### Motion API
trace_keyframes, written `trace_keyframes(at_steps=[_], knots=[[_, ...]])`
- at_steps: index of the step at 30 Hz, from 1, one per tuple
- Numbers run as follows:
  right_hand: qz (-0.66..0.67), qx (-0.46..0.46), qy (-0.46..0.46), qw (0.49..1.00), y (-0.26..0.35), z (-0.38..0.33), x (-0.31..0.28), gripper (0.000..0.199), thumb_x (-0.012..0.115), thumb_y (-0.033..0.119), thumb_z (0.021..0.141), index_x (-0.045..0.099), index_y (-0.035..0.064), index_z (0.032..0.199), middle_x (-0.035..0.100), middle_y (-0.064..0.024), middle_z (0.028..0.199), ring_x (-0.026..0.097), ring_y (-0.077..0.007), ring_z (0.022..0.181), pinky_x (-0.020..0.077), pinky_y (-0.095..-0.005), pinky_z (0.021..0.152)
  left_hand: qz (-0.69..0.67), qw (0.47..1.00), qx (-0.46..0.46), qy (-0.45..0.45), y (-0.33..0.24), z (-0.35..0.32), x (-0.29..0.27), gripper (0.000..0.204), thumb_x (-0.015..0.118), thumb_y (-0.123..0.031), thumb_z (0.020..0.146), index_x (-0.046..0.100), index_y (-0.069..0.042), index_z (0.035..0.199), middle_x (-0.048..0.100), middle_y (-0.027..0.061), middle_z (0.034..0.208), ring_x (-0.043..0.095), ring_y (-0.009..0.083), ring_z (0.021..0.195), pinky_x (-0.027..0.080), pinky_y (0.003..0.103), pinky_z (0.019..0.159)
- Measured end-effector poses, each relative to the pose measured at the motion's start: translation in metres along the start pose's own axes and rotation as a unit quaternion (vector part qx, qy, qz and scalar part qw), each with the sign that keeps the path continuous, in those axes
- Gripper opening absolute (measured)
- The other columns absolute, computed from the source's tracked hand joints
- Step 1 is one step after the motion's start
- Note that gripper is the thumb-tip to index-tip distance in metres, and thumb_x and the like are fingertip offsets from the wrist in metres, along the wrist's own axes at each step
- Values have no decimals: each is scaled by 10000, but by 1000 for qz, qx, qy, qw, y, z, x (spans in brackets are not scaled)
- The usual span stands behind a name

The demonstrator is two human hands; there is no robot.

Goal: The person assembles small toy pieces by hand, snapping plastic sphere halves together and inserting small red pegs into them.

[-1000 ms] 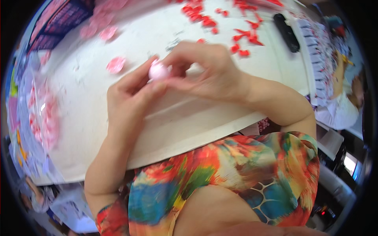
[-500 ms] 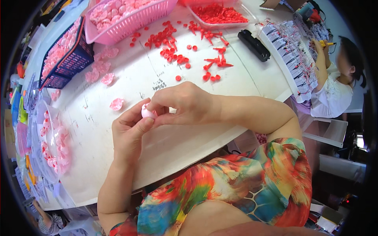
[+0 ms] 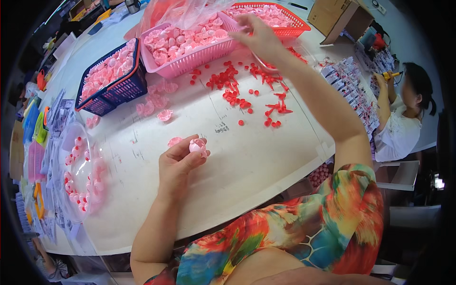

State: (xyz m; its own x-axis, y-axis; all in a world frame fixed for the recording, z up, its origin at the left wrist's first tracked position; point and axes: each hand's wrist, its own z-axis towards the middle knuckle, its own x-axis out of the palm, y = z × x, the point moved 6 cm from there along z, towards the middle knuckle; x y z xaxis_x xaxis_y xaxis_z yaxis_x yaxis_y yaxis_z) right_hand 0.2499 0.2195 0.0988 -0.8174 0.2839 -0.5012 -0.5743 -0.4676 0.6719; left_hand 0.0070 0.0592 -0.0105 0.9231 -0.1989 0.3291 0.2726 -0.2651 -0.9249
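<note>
My left hand (image 3: 179, 162) pinches a small pale-pink plastic shell (image 3: 197, 147) with a scalloped rim between thumb and fingers, above the white table. Another pink shell piece (image 3: 175, 141) lies just behind those fingers. My right arm is stretched far forward; my right hand (image 3: 259, 39) hovers by the right end of a pink basket (image 3: 173, 71) heaped with pink pieces. Its fingers point left over the rim, apart, with nothing visible in them. Behind it stands a red basket (image 3: 297, 31) with more pink pieces. Loose red parts (image 3: 225, 78) lie scattered below the right hand.
At left are a navy basket (image 3: 118, 97) of pink pieces and a clear round tub (image 3: 78, 175) with pink-and-red items. Loose pink petals (image 3: 154, 102) lie between. To the right are bundled wired parts (image 3: 349, 88), a cardboard box (image 3: 335, 19) and a seated person (image 3: 401, 116) holding a yellow tool.
My right hand has left the pink shell and reached forward to the baskets. The left hand keeps the shell. The whole view has shifted, bringing the red basket into sight.
</note>
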Motion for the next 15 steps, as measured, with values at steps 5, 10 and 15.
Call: trace_keyframes(at_steps=[5, 10, 15], knots=[[-275, 38, -44, 960, -98, 91, -33, 688, 670, 400, 685, 425, -1, 1188, 487, -189, 1160, 501, -291, 1040, 414, -363, 866, -31, 999, -40, 0, 2, 5, 2, 354, 634, -77, 729, 551, 27, 1056, 591, 83, 977, 597, 156, 811, 481, 253, 708], [-380, 86, 123, 913, -157, 127, 3, 815, 683, 430, 611, 378, 39, 1258, 402, -221, 1251, 372, -336, 1174, 327, -394, 960, -31, 998, -52, 9, 6, 5, -1, 351, 631, -44, 722, 549, 36, 1054, 597, 87, 971, 597, 169, 816, 480, 264, 715], [-383, 74, 146, 909, -187, 159, 24, 819, 659, 442, 613, 336, 125, 1296, 337, -217, 1298, 324, -349, 1201, 285, -398, 993, -17, 998, -57, 13, 9, 6, -5, 364, 630, -50, 702, 545, 27, 1047, 595, 142, 972, 613, 214, 796, 506, 296, 690]])
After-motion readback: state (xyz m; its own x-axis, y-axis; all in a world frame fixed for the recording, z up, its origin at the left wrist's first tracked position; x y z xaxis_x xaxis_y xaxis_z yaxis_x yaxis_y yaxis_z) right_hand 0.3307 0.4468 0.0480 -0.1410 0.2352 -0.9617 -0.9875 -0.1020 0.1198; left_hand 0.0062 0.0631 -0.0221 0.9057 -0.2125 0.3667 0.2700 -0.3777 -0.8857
